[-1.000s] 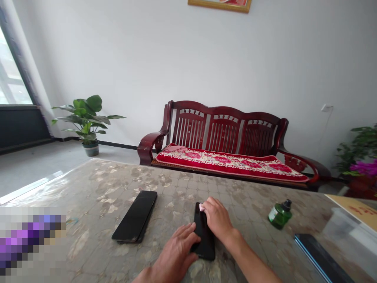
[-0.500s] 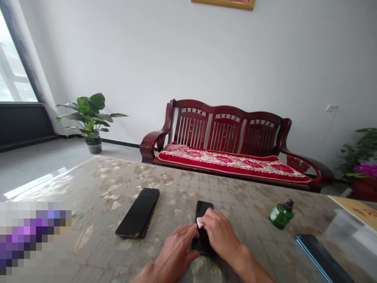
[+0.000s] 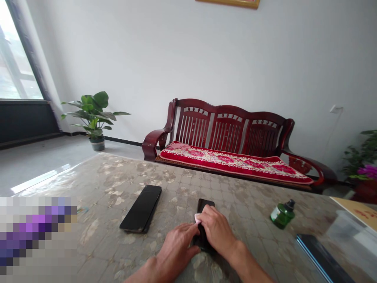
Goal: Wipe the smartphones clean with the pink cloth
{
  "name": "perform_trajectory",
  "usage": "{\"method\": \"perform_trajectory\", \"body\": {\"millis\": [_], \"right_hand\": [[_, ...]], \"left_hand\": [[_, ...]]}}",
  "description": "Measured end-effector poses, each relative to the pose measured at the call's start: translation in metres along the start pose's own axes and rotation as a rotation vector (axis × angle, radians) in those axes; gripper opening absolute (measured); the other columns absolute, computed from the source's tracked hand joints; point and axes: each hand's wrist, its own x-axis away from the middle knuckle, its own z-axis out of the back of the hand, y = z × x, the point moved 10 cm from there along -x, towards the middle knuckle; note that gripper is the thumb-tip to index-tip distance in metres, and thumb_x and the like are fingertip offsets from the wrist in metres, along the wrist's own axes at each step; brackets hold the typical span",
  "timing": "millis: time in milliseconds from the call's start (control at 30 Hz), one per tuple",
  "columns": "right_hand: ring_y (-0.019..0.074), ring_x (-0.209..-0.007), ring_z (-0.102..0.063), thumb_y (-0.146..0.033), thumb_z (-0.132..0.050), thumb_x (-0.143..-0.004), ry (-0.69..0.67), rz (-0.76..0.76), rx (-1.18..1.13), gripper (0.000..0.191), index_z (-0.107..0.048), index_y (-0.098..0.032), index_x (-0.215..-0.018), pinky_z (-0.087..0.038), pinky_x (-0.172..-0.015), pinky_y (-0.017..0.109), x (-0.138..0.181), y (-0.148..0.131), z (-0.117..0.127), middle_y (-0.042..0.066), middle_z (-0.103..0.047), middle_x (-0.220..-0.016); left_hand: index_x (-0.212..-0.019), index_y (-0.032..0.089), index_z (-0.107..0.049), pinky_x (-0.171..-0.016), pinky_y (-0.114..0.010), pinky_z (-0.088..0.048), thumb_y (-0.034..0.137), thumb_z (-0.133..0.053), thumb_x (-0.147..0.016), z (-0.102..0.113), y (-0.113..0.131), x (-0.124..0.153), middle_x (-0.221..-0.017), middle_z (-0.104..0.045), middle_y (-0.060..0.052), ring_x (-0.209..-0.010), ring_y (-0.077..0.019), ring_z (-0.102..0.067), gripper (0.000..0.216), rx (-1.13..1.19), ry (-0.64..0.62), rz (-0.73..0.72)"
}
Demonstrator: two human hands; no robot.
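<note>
A black phone (image 3: pixel 204 206) lies face up on the patterned table (image 3: pixel 112 188), mostly covered by my hands. My right hand (image 3: pixel 217 230) presses a small pink pad (image 3: pixel 197 218) onto the screen, fingers curled around it. My left hand (image 3: pixel 176 249) rests flat against the phone's left edge and steadies it, fingers together. A second black phone (image 3: pixel 141 208) lies to the left, untouched.
A small green bottle (image 3: pixel 282 214) with a black cap stands to the right. A dark blue-edged device (image 3: pixel 321 259) lies at the table's right near corner beside a clear box (image 3: pixel 350 224). A red wooden bench (image 3: pixel 229 145) and potted plants (image 3: pixel 92 114) stand behind the table.
My right hand has slid the pink pad down the phone toward me, uncovering the phone's far end. The left hand has stayed at the phone's left edge.
</note>
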Motion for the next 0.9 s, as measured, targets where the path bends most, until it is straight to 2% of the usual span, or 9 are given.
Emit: {"method": "perform_trajectory", "body": {"millis": [100, 233, 333, 400, 567, 633, 700, 833, 900], "right_hand": [[0.0134, -0.088, -0.057, -0.011, -0.047, -0.092, -0.018, -0.023, 0.005, 0.026, -0.068, -0.026, -0.086, -0.036, -0.075, 0.022, 0.001, 0.006, 0.001, -0.001, -0.063, -0.090], [0.0155, -0.082, -0.058, -0.015, -0.047, -0.093, -0.013, -0.159, 0.065, 0.026, -0.067, -0.022, -0.079, -0.036, -0.072, 0.024, -0.030, 0.035, 0.003, 0.003, -0.063, -0.085], [0.0161, -0.080, -0.058, -0.014, -0.047, -0.093, 0.003, -0.194, 0.069, 0.026, -0.067, -0.020, -0.077, -0.037, -0.070, 0.025, -0.042, 0.042, 0.002, 0.005, -0.063, -0.084], [0.0157, -0.084, -0.058, -0.013, -0.048, -0.092, 0.003, -0.182, 0.059, 0.025, -0.068, -0.022, -0.080, -0.037, -0.071, 0.024, -0.033, 0.035, 0.001, 0.003, -0.063, -0.087], [0.0137, -0.088, -0.058, -0.010, -0.047, -0.092, -0.036, -0.039, -0.059, 0.027, -0.068, -0.025, -0.084, -0.037, -0.075, 0.021, 0.020, 0.002, 0.001, 0.000, -0.062, -0.089], [0.0131, -0.086, -0.058, -0.010, -0.048, -0.091, -0.063, 0.008, -0.115, 0.026, -0.067, -0.026, -0.083, -0.037, -0.073, 0.021, 0.036, -0.003, 0.003, -0.001, -0.061, -0.088], [0.0130, -0.084, -0.059, -0.009, -0.048, -0.091, -0.041, -0.017, -0.103, 0.027, -0.068, -0.026, -0.083, -0.038, -0.071, 0.021, 0.042, 0.008, 0.009, -0.001, -0.061, -0.087], [0.0168, -0.090, -0.058, -0.009, -0.045, -0.092, 0.156, -0.196, 0.080, 0.029, -0.069, -0.025, -0.091, -0.038, -0.076, 0.024, 0.038, 0.056, 0.031, 0.002, -0.063, -0.090], [0.0178, -0.091, -0.058, -0.010, -0.045, -0.093, 0.206, -0.258, 0.144, 0.029, -0.071, -0.024, -0.091, -0.039, -0.078, 0.024, 0.037, 0.075, 0.032, 0.002, -0.064, -0.090]], "left_hand": [[-0.099, 0.024, -0.061, -0.092, -0.027, -0.046, 0.011, -0.062, -0.077, -0.001, 0.002, -0.001, -0.109, -0.070, 0.000, -0.104, -0.0200, -0.063, 0.025, -0.010, -0.020, -0.001], [-0.103, 0.023, -0.063, -0.094, -0.028, -0.045, 0.012, -0.062, -0.078, -0.005, -0.002, -0.001, -0.113, -0.070, -0.003, -0.107, -0.0222, -0.063, 0.027, -0.049, -0.043, 0.011], [-0.106, 0.023, -0.063, -0.093, -0.028, -0.045, 0.014, -0.063, -0.079, -0.007, -0.005, 0.000, -0.114, -0.070, -0.004, -0.107, -0.0227, -0.063, 0.029, -0.054, -0.053, 0.022], [-0.106, 0.024, -0.063, -0.091, -0.028, -0.045, 0.015, -0.063, -0.078, -0.005, -0.005, 0.000, -0.111, -0.070, -0.003, -0.104, -0.0224, -0.064, 0.029, -0.050, -0.051, 0.028], [-0.103, 0.025, -0.063, -0.083, -0.027, -0.045, 0.017, -0.063, -0.077, 0.000, -0.005, -0.003, -0.101, -0.072, 0.000, -0.096, -0.0217, -0.066, 0.027, -0.048, -0.029, 0.050], [-0.103, 0.025, -0.063, -0.082, -0.027, -0.045, 0.017, -0.063, -0.077, 0.000, -0.007, -0.004, -0.101, -0.072, 0.000, -0.096, -0.0219, -0.066, 0.027, -0.049, -0.028, 0.064], [-0.105, 0.025, -0.062, -0.083, -0.028, -0.045, 0.018, -0.063, -0.077, -0.001, -0.009, -0.004, -0.103, -0.071, -0.001, -0.098, -0.0228, -0.066, 0.028, -0.055, -0.029, 0.074], [-0.116, 0.025, -0.058, -0.090, -0.031, -0.044, 0.020, -0.063, -0.081, 0.002, -0.006, 0.000, -0.113, -0.069, -0.004, -0.106, -0.0243, -0.063, 0.036, -0.059, -0.009, 0.056], [-0.118, 0.025, -0.057, -0.094, -0.033, -0.043, 0.023, -0.062, -0.084, 0.005, -0.001, 0.002, -0.117, -0.068, -0.005, -0.109, -0.0248, -0.061, 0.035, -0.063, 0.002, 0.043]]}}
